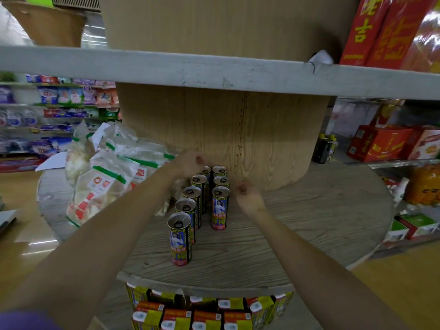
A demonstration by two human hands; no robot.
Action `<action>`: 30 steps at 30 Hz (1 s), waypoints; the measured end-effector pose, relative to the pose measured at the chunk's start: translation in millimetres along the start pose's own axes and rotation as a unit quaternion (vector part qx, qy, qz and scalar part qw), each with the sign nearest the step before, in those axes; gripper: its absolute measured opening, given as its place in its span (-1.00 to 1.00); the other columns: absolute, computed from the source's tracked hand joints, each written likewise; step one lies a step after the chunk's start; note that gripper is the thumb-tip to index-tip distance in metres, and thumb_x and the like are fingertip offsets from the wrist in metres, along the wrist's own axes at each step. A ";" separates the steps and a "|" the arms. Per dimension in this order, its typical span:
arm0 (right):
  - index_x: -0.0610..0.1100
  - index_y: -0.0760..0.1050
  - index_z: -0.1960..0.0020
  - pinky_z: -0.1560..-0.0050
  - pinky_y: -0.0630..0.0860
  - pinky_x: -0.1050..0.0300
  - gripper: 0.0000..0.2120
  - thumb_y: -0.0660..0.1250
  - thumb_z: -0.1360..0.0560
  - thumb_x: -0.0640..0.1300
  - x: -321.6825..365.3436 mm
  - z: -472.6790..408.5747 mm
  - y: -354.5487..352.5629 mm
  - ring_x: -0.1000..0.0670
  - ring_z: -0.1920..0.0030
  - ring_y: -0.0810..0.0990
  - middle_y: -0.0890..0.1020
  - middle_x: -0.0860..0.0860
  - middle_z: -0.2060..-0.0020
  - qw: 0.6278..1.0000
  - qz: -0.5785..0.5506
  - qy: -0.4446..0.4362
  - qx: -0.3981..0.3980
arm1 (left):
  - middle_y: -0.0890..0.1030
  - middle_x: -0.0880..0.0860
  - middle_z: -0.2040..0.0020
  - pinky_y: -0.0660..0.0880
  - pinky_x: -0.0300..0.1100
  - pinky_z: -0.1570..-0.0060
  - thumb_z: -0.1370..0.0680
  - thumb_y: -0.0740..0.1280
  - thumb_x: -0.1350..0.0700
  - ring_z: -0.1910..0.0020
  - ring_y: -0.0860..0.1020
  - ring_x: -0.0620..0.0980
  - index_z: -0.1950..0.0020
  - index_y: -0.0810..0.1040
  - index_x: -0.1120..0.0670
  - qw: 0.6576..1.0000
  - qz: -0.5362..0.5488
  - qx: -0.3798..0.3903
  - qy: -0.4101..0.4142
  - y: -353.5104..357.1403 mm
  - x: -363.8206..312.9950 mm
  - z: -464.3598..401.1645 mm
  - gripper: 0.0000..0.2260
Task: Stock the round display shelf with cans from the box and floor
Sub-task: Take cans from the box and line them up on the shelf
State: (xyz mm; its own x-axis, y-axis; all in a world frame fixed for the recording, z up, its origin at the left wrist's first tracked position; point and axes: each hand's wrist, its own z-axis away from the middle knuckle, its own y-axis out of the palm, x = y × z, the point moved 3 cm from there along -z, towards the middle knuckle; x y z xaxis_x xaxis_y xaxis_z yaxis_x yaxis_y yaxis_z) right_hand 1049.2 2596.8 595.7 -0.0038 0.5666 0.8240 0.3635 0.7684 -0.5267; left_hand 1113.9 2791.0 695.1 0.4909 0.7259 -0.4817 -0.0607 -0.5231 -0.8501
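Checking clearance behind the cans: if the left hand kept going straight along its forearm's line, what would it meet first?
Probably the wooden centre column. The left hand is at the back of the left can row, beside the rearmost can, pointing toward the column. Depth is unclear.

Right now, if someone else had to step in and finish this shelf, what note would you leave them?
Left hand: at the back of the left row, fingers curled near the rearmost can; whether it has a grip on it is unclear.
Right hand: loosely curled beside the right row, holding nothing.
Cans: eight upright on the round shelf, in two rows running out from the wooden core; five on the left, three on the right.
Done: both rows started.
Left: the right row is shorter, and most of the shelf is bare. No supply box is in view; cartons sit on the tier below.
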 end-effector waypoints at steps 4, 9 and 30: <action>-0.15 0.54 -0.18 -0.09 0.45 0.13 -0.77 0.25 -0.60 -0.08 12.8 -13.8 2.6 -0.11 -0.12 0.58 0.63 -0.11 -0.08 1.000 0.022 0.013 0.013 | 0.67 0.15 -0.01 0.54 -0.02 -0.11 -0.52 0.37 0.18 -0.02 0.61 0.11 0.04 0.65 0.18 0.996 0.008 -0.006 -0.093 1.9 27.4 10.0 -0.90; -0.19 0.47 -0.26 -0.04 0.43 0.13 -0.66 0.18 -0.63 0.01 31.6 -24.8 16.2 -0.15 -0.17 0.55 0.60 -0.15 -0.14 0.990 0.114 0.001 0.086 | 0.67 0.09 0.18 0.59 0.07 -0.05 -0.36 0.45 -0.30 0.08 0.66 0.12 0.18 0.61 0.09 0.985 0.055 0.015 -0.160 28.9 70.8 -1.3 -0.57; -0.20 0.57 -0.09 0.13 0.53 0.09 -0.61 0.39 -0.47 0.11 39.9 -70.9 35.4 -0.09 -0.01 0.62 0.64 -0.11 0.03 0.971 0.197 0.015 0.134 | 0.70 0.09 0.08 0.62 -0.10 0.08 -0.33 0.57 -0.15 0.13 0.66 0.00 0.00 0.64 0.16 0.964 0.190 0.060 -0.176 41.3 59.5 -11.2 -0.55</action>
State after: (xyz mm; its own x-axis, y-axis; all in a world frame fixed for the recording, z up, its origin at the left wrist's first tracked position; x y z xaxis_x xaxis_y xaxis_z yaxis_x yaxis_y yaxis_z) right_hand 1128.0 2625.5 624.8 0.1156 0.8259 0.5518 0.0767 0.5465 -0.8339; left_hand 1150.3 2807.6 633.7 0.0884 0.6094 -0.7879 -0.2881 -0.7416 -0.6058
